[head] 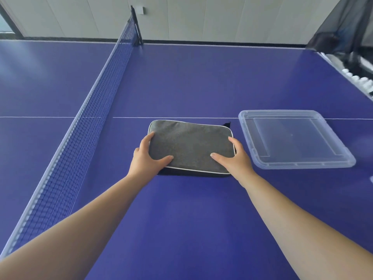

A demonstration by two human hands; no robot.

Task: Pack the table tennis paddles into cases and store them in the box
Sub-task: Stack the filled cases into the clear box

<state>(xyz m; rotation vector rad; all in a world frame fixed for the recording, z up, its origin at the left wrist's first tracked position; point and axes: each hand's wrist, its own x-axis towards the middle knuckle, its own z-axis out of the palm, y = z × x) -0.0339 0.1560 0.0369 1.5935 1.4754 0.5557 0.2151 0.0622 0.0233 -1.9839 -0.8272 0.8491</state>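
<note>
Running along the left of the blue table point(181, 81), the net point(84, 126) stretches from the near edge to the far edge; right of it, near the table's middle and just short of the white centre line, a grey case point(190, 146) with white piping lies flat; the left hand point(148, 158) holds its left end, thumb laid on top and fingers curled over the far left corner; the right hand point(235, 156) holds the right end the same way, thumb on the fabric, fingers round the right edge; the case sits between both hands, dark fabric showing beneath it; just right of the case, apart from it, a clear plastic lid point(292, 138) lies flat; white balls point(361, 80) gather at the far right edge.
</note>
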